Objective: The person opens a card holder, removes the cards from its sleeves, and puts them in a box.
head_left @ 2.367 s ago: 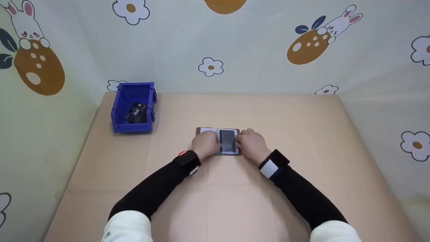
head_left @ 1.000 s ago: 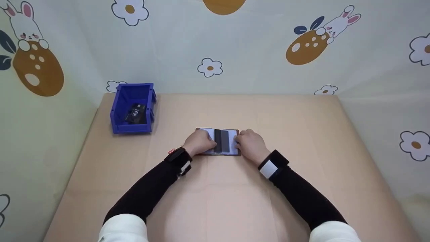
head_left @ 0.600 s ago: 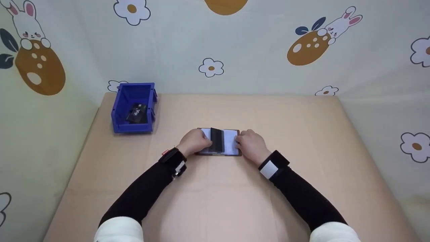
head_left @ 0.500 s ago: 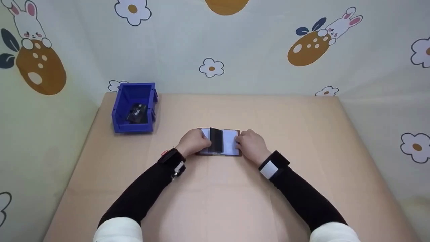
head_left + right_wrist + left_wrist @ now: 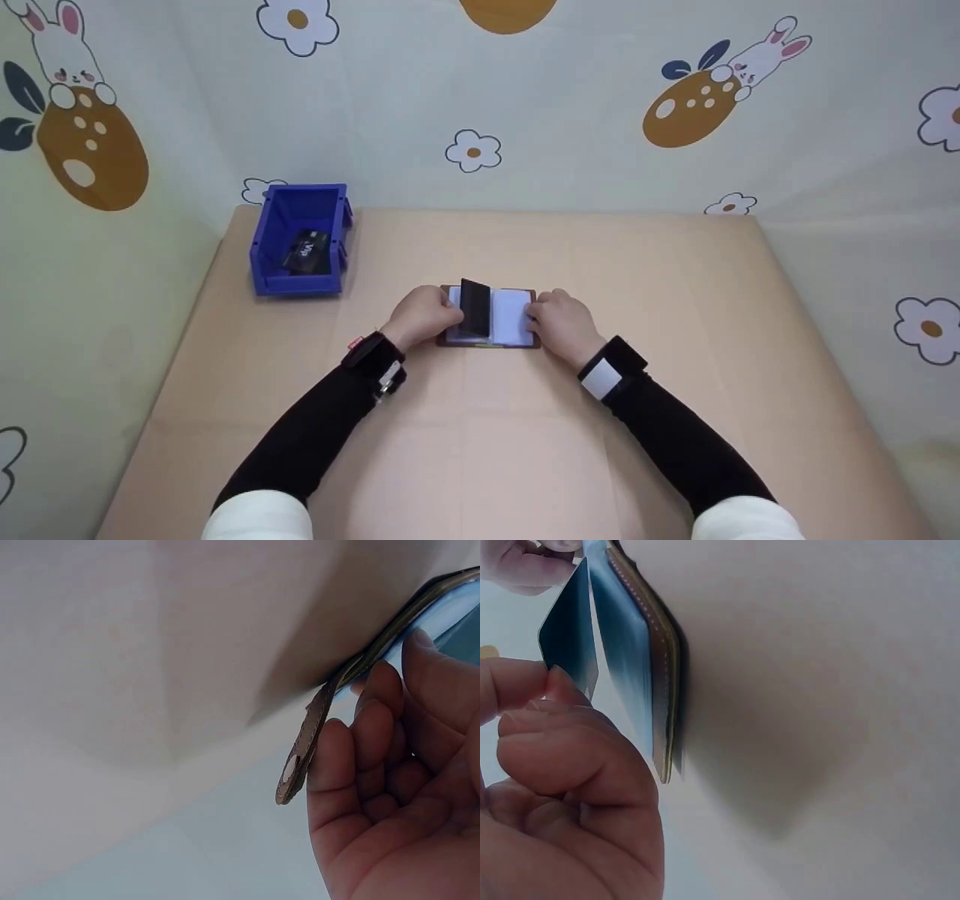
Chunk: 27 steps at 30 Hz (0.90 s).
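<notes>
A small card holder (image 5: 514,319) with a brown stitched cover and clear plastic sleeves lies spread flat at the middle of the table. My left hand (image 5: 424,316) pinches a black card (image 5: 475,309) between thumb and fingertip. This card stands tilted over the left page, its right edge near the fold; the left wrist view shows a gap between the card and the sleeves. With thumb on the page and fingers at the cover's edge, my right hand (image 5: 566,324) holds the holder's right side. A snap strap (image 5: 304,746) sticks out beside those fingers in the right wrist view.
A blue plastic bin (image 5: 296,285) stands at the table's back left, with a black card (image 5: 309,252) marked "Vip" inside. Patterned cloth walls (image 5: 562,112) enclose the table (image 5: 637,262) at the back and both sides.
My left hand has moved left, drawing the black card out of the right sleeve and across the fold; the card now tilts up. The right hand has stayed at the holder's right edge.
</notes>
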Each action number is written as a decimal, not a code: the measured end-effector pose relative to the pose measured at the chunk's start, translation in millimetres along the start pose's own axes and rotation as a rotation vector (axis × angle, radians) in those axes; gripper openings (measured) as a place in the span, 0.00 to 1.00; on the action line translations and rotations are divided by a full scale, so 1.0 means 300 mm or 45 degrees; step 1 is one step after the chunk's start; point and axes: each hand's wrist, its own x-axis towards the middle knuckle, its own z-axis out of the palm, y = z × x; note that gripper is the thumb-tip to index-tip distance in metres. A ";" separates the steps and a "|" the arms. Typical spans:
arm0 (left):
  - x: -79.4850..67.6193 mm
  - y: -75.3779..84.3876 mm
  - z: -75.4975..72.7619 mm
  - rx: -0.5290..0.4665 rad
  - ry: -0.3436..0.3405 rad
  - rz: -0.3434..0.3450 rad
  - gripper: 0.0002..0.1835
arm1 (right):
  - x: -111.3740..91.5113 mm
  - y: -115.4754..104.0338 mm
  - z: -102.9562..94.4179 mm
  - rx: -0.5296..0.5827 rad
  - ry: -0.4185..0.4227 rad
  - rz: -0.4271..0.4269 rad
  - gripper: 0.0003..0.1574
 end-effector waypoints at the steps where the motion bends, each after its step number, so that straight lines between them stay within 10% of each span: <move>1: -0.001 0.000 -0.004 -0.003 0.003 0.007 0.17 | -0.001 0.000 0.000 0.002 0.009 -0.002 0.05; 27: -0.041 0.029 -0.177 -0.175 0.125 0.062 0.17 | -0.003 -0.002 -0.001 0.011 0.012 -0.002 0.05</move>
